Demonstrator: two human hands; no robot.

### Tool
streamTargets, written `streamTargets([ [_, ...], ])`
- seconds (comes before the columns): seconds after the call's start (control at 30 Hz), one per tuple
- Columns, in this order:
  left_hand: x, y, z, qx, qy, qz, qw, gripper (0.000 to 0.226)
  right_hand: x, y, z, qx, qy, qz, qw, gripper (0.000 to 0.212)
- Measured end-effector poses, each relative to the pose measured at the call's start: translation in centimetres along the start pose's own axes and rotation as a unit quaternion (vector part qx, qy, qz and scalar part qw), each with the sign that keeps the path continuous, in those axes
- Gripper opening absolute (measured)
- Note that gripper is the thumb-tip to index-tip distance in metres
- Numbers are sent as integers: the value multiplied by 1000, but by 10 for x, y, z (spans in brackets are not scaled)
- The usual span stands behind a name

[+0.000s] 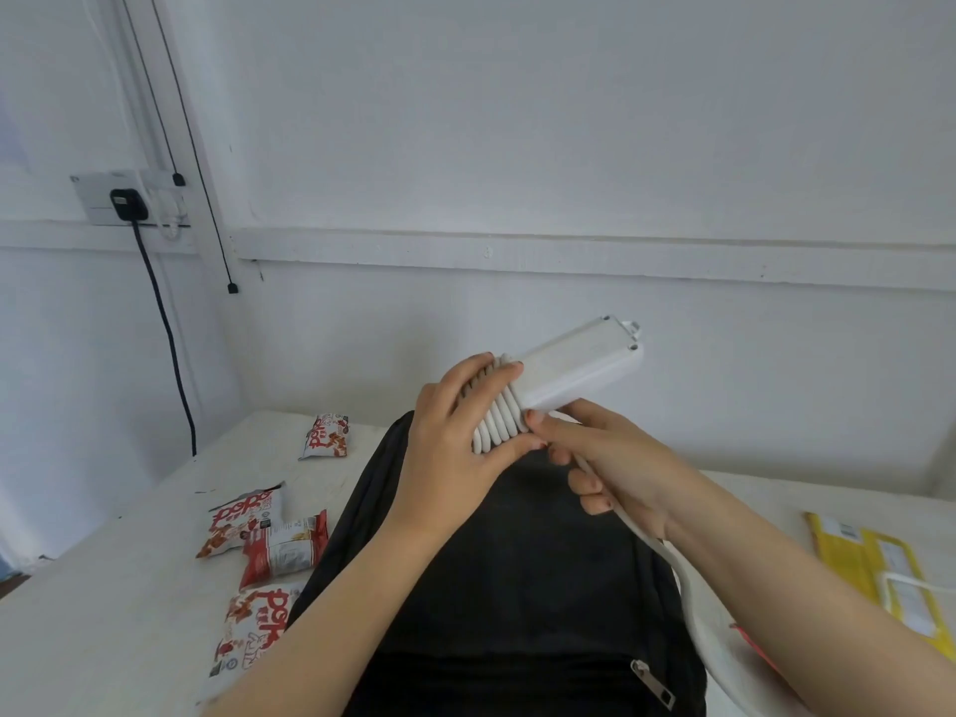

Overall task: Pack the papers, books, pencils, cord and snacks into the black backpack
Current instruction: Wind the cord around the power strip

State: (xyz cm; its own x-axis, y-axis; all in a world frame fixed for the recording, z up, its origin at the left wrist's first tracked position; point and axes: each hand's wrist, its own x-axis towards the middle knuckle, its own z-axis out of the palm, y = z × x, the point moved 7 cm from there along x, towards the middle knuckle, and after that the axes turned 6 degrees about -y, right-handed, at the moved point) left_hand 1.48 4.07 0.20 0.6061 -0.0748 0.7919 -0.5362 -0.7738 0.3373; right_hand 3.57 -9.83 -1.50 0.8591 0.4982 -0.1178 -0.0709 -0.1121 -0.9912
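White power strip (pixel 574 372) held in the air over the black backpack (pixel 517 587), which lies flat on the white table (pixel 103 613). Left hand (pixel 455 447) grips the wound end, fingers curled over the cord (pixel 499 419) turns. Right hand (pixel 615 468) clamps the loose cord run — thumb against the coils. Four snack packets (pixel 243 520) lie left of the backpack.
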Motion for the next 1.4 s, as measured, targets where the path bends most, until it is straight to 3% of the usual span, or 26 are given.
streamTargets([
  [0.17, 14, -14, -16, 39, 29, -50, 998, 62, -15, -2, -11, -278, 57, -18, 959, 14],
  [0.3, 18, -30, -23, 57, 34, -90, 994, 62, -31, -21, -19, -456, 123, -101, 876, 24],
  [0.5, 17, -44, -24, 63, 42, -101, 992, 63, -37, -25, -22, -468, 124, -181, 856, 18],
  [0.57, 18, -46, -24, 68, 42, -99, 992, 64, -38, -25, -26, -469, 138, -198, 850, 34],
  [0.8, 25, -46, -24, 67, 53, -100, 991, 64, -41, -27, -27, -462, 138, -174, 859, 40],
  [0.83, 26, -47, -24, 70, 52, -101, 991, 64, -43, -29, -29, -505, 152, -155, 835, 41],
  [0.87, 27, -49, -24, 70, 51, -105, 991, 64, -46, -31, -31, -582, 177, -132, 783, 42],
  [0.93, 28, -53, -24, 70, 48, -114, 990, 64, -54, -41, -27, -718, 233, -124, 644, 37],
  [0.97, 28, -55, -23, 70, 44, -117, 990, 64, -57, -45, -23, -753, 240, -130, 599, 29],
  [1.0, 29, -55, -22, 71, 37, -119, 990, 63, -59, -51, -16, -771, 227, -154, 575, 20],
  [1.1, 27, -52, -13, 75, 4, -115, 990, 63, -66, -66, -4, -786, 182, -227, 545, 27],
  [1.2, 24, -44, -1, 66, -39, -94, 993, 63, -76, -89, 10, -802, 148, -294, 498, 19],
  [1.3, 19, -34, 5, 36, -70, -93, 993, 79, -77, -112, 12, -786, 137, -343, 496, 25],
  [1.4, 11, -20, 9, -51, -117, -107, 986, 104, -71, -139, 2, -725, 127, -391, 552, 20],
])
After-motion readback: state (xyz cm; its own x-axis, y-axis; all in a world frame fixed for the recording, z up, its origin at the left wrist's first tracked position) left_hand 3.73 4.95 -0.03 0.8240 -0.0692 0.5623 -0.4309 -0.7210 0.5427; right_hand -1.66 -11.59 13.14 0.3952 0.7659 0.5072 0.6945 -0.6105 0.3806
